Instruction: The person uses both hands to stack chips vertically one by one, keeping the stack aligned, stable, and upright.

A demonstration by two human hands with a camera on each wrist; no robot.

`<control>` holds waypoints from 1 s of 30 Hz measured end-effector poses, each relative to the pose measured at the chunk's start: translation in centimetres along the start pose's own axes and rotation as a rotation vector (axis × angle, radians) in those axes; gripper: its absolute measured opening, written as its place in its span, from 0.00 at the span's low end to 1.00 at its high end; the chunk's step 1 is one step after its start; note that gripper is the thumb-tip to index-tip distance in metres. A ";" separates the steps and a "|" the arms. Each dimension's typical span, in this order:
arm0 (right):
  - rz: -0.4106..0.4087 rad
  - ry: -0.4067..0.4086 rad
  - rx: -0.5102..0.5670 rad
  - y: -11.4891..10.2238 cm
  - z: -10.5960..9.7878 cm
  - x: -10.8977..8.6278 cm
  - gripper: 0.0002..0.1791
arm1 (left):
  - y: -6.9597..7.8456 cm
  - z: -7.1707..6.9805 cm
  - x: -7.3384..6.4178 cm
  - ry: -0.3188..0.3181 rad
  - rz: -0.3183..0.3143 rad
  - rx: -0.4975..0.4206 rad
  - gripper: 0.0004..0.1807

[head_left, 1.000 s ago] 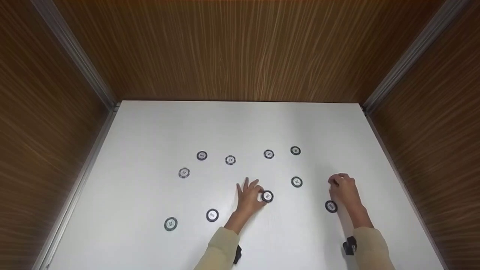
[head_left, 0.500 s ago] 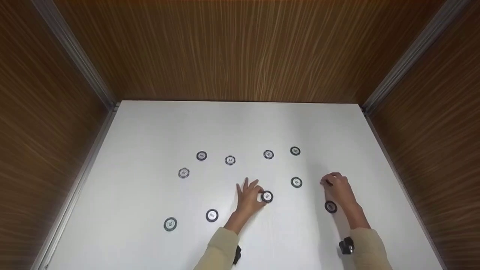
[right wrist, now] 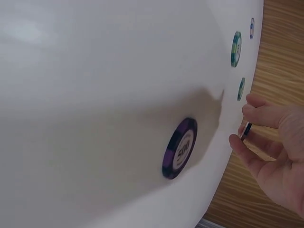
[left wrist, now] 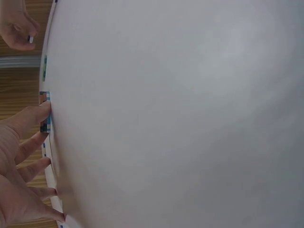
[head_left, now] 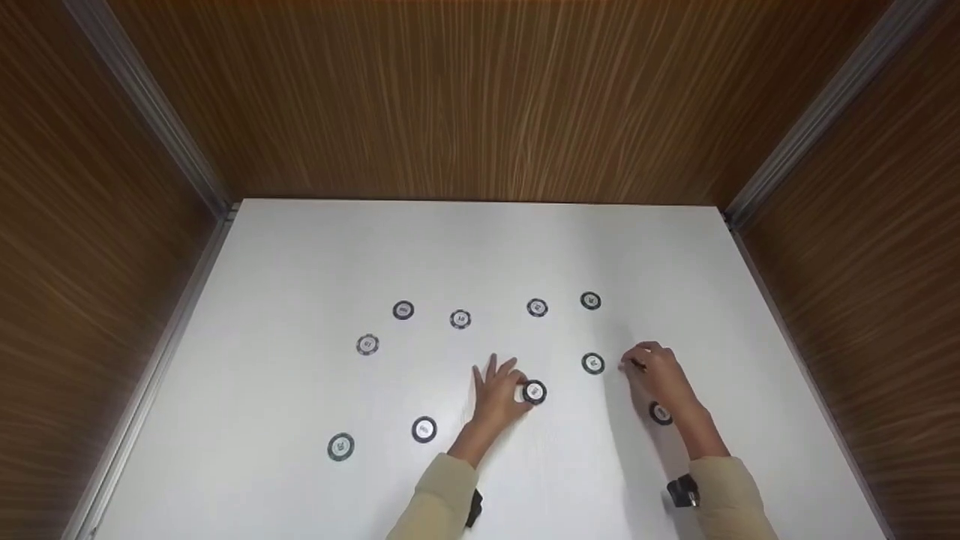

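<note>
Thumb and index finger of my left hand (head_left: 496,397) pinch the sides of a small stack of poker chips (head_left: 534,392) on the white table. In the left wrist view the stack (left wrist: 45,124) shows blue and brown-and-black edges, and the other fingers are spread. My right hand (head_left: 660,375) is raised over the table and pinches a single dark-edged poker chip (right wrist: 246,130) with its fingertips. Beneath the right wrist lies a purple-and-black chip marked 500 (right wrist: 180,148), partly covered in the head view. A green-edged chip (head_left: 592,364) lies left of the right fingertips.
Several poker chips lie flat and apart, among them a black-edged one (head_left: 590,301) at the back and a green one (head_left: 340,447) at front left. Wood-grain panels (head_left: 480,97) enclose the white table (head_left: 300,255) at the back and sides.
My right hand has moved left with its chip, toward the green-edged chip, and its forearm now overlaps the purple chip. My left hand and the stack have stayed in place.
</note>
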State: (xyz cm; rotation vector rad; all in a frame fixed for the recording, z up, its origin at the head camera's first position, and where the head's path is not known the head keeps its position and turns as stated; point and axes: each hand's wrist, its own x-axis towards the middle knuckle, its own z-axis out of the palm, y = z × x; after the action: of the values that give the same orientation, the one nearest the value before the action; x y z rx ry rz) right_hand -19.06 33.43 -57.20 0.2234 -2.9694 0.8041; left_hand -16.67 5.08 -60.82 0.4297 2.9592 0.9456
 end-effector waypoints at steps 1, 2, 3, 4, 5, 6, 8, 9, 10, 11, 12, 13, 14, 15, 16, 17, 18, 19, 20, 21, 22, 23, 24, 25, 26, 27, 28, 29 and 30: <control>-0.009 0.004 0.001 -0.3 0.0 0.1 0.05 | 0.0 0.0 0.0 -0.003 -0.002 -0.003 0.19; -0.018 0.007 -0.001 -0.5 0.1 0.1 0.05 | 0.0 0.0 0.0 -0.006 -0.005 -0.003 0.19; -0.028 0.010 -0.003 -0.8 0.2 0.2 0.06 | 0.0 -0.1 0.0 -0.006 -0.006 -0.003 0.18; -0.036 0.010 -0.002 -1.1 0.3 0.2 0.06 | 0.0 -0.1 0.0 -0.007 -0.008 -0.001 0.18; -0.042 0.009 -0.003 -1.3 0.3 0.2 0.07 | -0.1 -0.1 -0.1 -0.005 -0.006 0.001 0.18; -0.048 0.008 -0.002 -1.6 0.4 0.3 0.07 | -0.1 -0.1 -0.1 -0.004 -0.006 0.006 0.18; -0.060 0.002 0.007 -2.1 0.6 0.2 0.08 | -0.2 -0.2 -0.1 -0.001 -0.006 0.010 0.18; -0.070 0.001 0.012 -2.3 0.7 0.2 0.08 | -0.2 -0.2 -0.1 0.002 -0.004 0.009 0.18; -0.075 -0.002 0.019 -2.5 0.8 0.2 0.08 | -0.3 -0.2 -0.1 0.004 -0.003 0.009 0.18; -0.087 -0.002 0.023 -2.7 1.0 0.2 0.08 | -0.3 -0.2 -0.1 0.007 -0.002 0.005 0.18; -0.096 -0.003 0.026 -2.9 1.1 0.1 0.08 | -0.3 -0.2 -0.1 0.010 -0.001 0.000 0.19; -0.104 -0.003 0.026 -3.1 1.2 0.1 0.08 | -0.3 -0.2 -0.1 0.013 -0.001 -0.005 0.19; -0.110 -0.002 0.021 -3.3 1.4 0.1 0.07 | -0.3 -0.2 -0.2 0.015 -0.001 -0.011 0.19; -0.114 -0.002 0.017 -3.4 1.5 0.1 0.07 | -0.3 -0.2 -0.2 0.018 -0.001 -0.015 0.19; -0.116 -0.004 0.014 -3.6 1.7 0.0 0.07 | -0.3 -0.1 -0.2 0.019 -0.001 -0.020 0.19; -0.126 -0.006 0.009 -3.7 1.8 0.0 0.07 | -0.3 -0.1 -0.2 0.021 -0.003 -0.025 0.19; -0.126 -0.007 0.006 -3.9 1.9 0.0 0.07 | -0.2 -0.1 -0.2 0.020 -0.005 -0.026 0.19; -0.129 -0.010 0.004 -4.0 2.1 0.0 0.07 | -0.2 -0.1 -0.2 0.018 -0.008 -0.023 0.19; -0.135 -0.011 0.001 -4.2 2.2 -0.1 0.07 | -0.2 -0.1 -0.2 0.017 -0.010 -0.019 0.19; -0.146 -0.012 0.001 -4.4 2.3 -0.1 0.07 | -0.1 0.0 -0.2 0.017 -0.011 -0.015 0.19; -0.160 -0.011 -0.003 -4.5 2.4 -0.1 0.07 | -0.1 0.0 -0.2 0.016 -0.013 -0.011 0.19; -0.174 -0.009 -0.007 -4.6 2.5 -0.1 0.07 | -0.1 0.0 -0.2 0.017 -0.014 -0.006 0.19; -0.189 -0.005 -0.010 -4.8 2.6 -0.1 0.08 | -0.1 0.0 -0.2 0.016 -0.014 -0.002 0.19; -0.207 0.001 -0.015 -5.0 2.8 -0.2 0.08 | -0.1 0.0 -0.1 0.016 -0.015 0.001 0.19; -0.228 0.010 -0.018 -5.1 2.9 -0.2 0.08 | -0.1 0.1 -0.1 0.016 -0.016 0.000 0.19; -0.245 0.015 -0.018 -5.2 3.0 -0.2 0.09 | -0.1 0.1 -0.1 0.017 -0.016 -0.003 0.19; -0.258 0.020 -0.017 -5.3 3.2 -0.2 0.09 | -0.1 0.1 -0.1 0.017 -0.017 -0.004 0.19; -0.268 0.023 -0.016 -5.4 3.3 -0.2 0.09 | -0.1 0.1 -0.1 0.017 -0.017 -0.006 0.19; -0.279 0.027 -0.014 -5.6 3.4 -0.2 0.09 | -0.1 0.1 -0.1 0.016 -0.017 -0.008 0.19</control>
State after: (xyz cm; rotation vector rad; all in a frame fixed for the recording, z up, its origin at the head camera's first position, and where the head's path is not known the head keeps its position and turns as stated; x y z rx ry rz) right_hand -18.07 26.98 -57.41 0.6047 -2.8276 0.7441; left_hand -16.58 5.02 -60.94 0.3976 2.9675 0.9638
